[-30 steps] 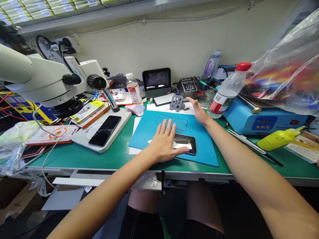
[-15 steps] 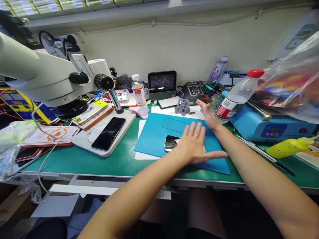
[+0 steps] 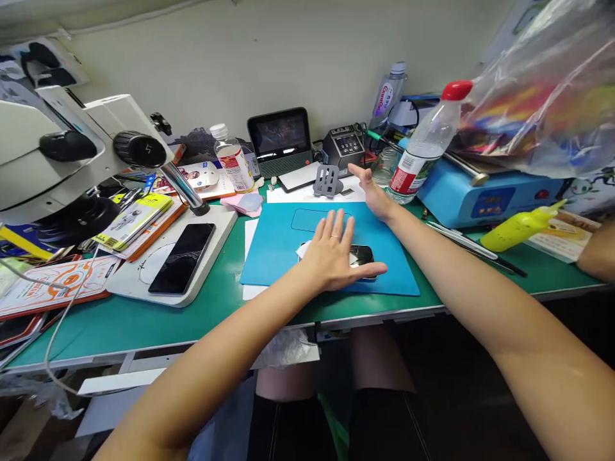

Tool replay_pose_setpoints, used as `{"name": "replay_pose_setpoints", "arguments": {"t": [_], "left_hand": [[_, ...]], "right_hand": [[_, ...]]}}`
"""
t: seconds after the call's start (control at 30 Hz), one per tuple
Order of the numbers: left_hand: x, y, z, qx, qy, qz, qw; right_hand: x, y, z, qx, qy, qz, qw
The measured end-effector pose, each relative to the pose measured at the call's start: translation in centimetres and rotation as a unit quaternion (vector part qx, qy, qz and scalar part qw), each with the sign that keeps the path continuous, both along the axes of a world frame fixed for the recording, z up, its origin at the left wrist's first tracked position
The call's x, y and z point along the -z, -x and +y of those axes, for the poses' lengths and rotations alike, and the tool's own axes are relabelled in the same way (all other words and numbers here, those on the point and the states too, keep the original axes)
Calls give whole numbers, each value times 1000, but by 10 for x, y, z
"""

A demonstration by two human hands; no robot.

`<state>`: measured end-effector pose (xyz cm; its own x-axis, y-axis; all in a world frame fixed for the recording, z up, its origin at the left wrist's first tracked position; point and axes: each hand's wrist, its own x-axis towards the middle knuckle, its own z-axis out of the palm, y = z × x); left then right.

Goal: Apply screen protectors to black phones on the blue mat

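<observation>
Green-topped workbench (image 3: 225,314), flat blue rectangular mat (image 3: 271,243) below the hands. Left hand (image 3: 331,256) palm down, fingers spread wide, gripping nothing; black glass-fronted phone (image 3: 364,255) under it, end showing by the thumb, thin white sheet (image 3: 303,249) poking out opposite. Right hand (image 3: 375,194) open, empty, farther off; clear plastic red-capped bottle (image 3: 427,141) just right of it.

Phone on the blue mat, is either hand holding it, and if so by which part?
Neither hand grips it. The left hand is spread flat over the phone and something white; the right hand is open, away from it.
</observation>
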<state>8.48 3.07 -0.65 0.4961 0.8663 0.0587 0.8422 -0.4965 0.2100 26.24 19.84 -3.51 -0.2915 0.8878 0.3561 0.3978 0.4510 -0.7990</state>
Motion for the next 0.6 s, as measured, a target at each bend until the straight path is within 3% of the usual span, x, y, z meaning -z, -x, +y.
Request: {"name": "replay_pose_setpoints", "arguments": {"t": [0.13,0.27,0.43,0.6], "left_hand": [[-4,-42,14,21,33,-16,999],[-6,-51,22,28,38,-24,999],[-3,-36,6,71,0,-16,997],[-3,18,-3,134,-21,33,990]], "right_hand": [[1,-2,4,-9,11,8,1000],[2,-6,7,5,15,41,999],[0,-6,1,-13,11,18,1000],[-8,1,-11,-2,-7,-46,999]]}}
